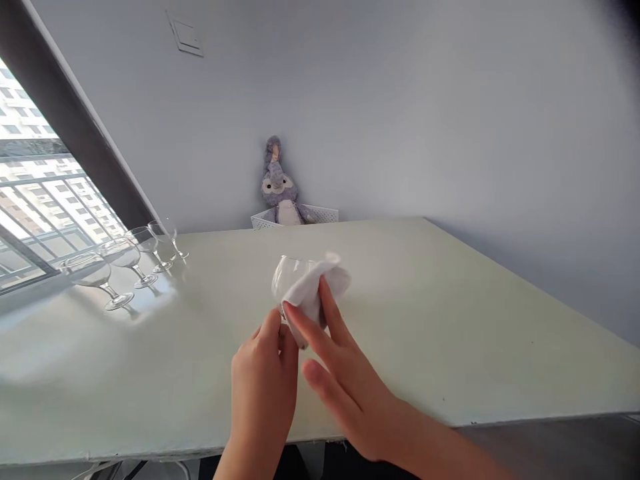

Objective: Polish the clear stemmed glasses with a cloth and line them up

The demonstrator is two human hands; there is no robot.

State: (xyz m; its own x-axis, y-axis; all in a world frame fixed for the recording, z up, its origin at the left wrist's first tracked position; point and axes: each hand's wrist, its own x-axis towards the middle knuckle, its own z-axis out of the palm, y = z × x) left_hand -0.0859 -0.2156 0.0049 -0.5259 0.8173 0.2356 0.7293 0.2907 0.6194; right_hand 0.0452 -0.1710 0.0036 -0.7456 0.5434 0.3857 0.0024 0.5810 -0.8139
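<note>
My left hand (263,382) is closed around the lower part of a clear stemmed glass (286,273), holding it above the pale table (450,320). My right hand (345,380) pinches a white cloth (320,283) between thumb and fingers. The cloth is pressed against the glass bowl and partly stuffed into it. The stem of the held glass is hidden behind my left fingers.
Several empty stemmed glasses (123,263) stand in a row at the table's left side by the window (40,200). A purple plush toy (279,183) sits in a white basket (323,215) behind the far table edge, against the grey wall.
</note>
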